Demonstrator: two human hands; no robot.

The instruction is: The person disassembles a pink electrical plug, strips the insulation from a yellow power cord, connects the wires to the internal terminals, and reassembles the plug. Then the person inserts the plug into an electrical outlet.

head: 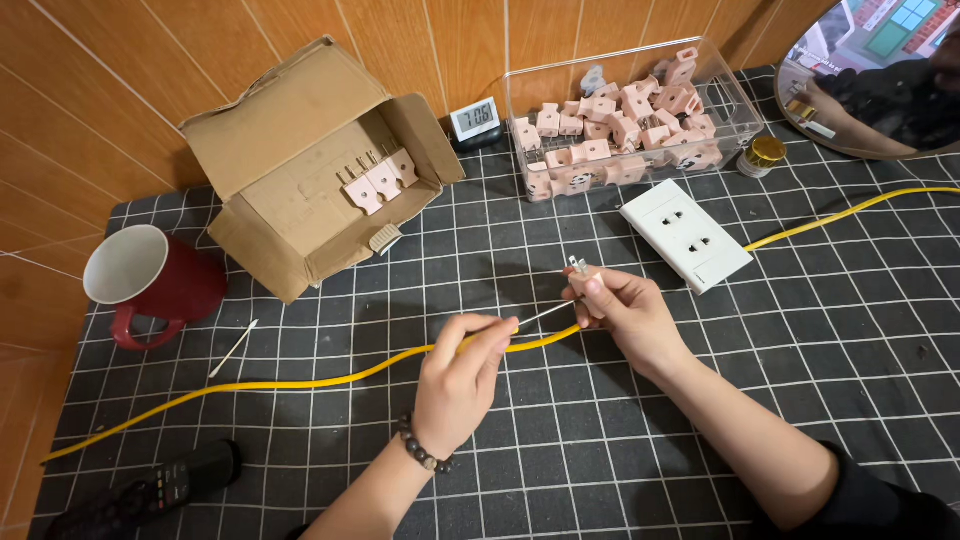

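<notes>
and we're looking at a small home workbench, a hobby-style assembly corner. wood-panelled wall behind, black grid-pattern mat covering the table. a clear plastic bin heaped with pink plug adapters, more of them in an open cardboard box. a white socket plate lies close by. household touches too: a red mug, a small digital clock, a round mirror.
</notes>
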